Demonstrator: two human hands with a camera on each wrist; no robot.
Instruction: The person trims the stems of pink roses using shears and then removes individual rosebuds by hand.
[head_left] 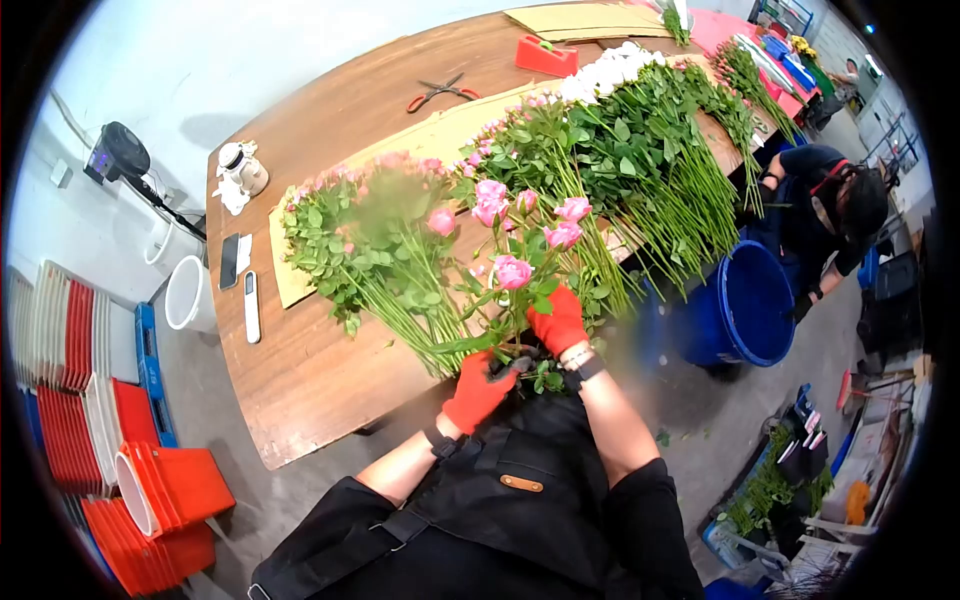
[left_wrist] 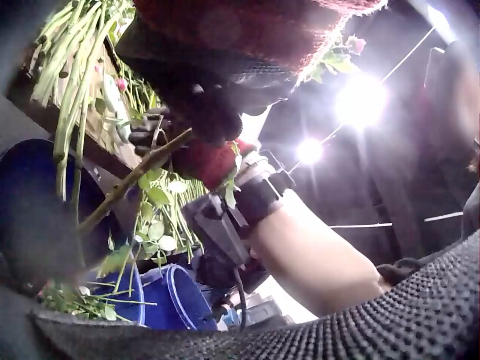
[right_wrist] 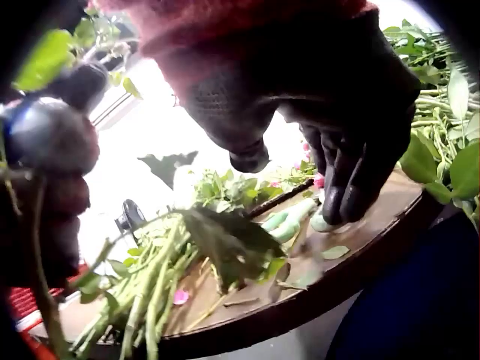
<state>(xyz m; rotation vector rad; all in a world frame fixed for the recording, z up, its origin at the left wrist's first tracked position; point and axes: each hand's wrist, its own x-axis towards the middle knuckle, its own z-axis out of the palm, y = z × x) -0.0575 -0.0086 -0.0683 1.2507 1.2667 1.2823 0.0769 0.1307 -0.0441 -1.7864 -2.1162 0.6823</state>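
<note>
My left hand [head_left: 480, 390], in a red glove with dark palm and fingers, grips a rose stem [left_wrist: 135, 176] low down. Pink rose blooms [head_left: 513, 272] with leaves rise above the hands, over the table's near edge. My right hand [head_left: 558, 320], gloved alike, is beside the upright stems, just right of the left hand. From the right wrist, this right hand [right_wrist: 330, 97] shows its thumb apart from loosely bent fingers, with nothing between them. Behind its fingertips a pale green object [right_wrist: 281, 225] lies on the table. Leaves partly hide the left fingers.
Bunches of roses [head_left: 370, 230] and long green stems [head_left: 690, 210] cover much of the wooden table [head_left: 300, 400]. Scissors [head_left: 440, 92], a red tape dispenser [head_left: 546, 56] and a phone [head_left: 229, 260] lie there too. Right of it, another person [head_left: 820, 200] bends by a blue bin [head_left: 755, 300].
</note>
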